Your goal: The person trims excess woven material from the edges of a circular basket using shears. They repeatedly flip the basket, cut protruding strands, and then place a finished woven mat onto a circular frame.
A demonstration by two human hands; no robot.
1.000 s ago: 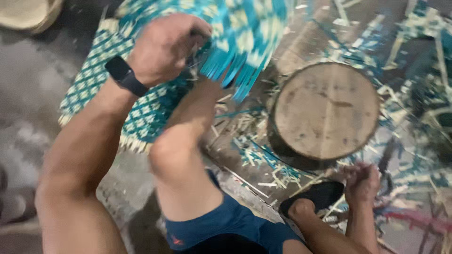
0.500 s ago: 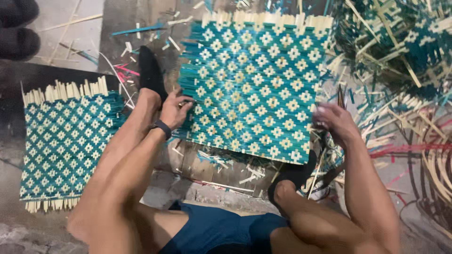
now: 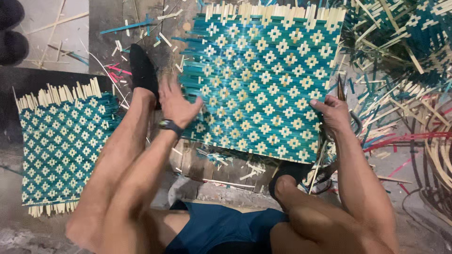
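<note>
A square teal-and-cream woven mat [image 3: 261, 82] is laid flat on the floor between the feet, its pale strip ends pointed away. Its left edge is pressed by the left hand [image 3: 176, 106], fingers spread. Its right edge is pinched by the right hand [image 3: 332, 115], shears partly hidden beneath.

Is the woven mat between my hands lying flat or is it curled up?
Flat. The teal woven mat lies spread on the floor, its whole diamond pattern showing; the left hand rests at its left edge, the right hand at its right edge.
</note>
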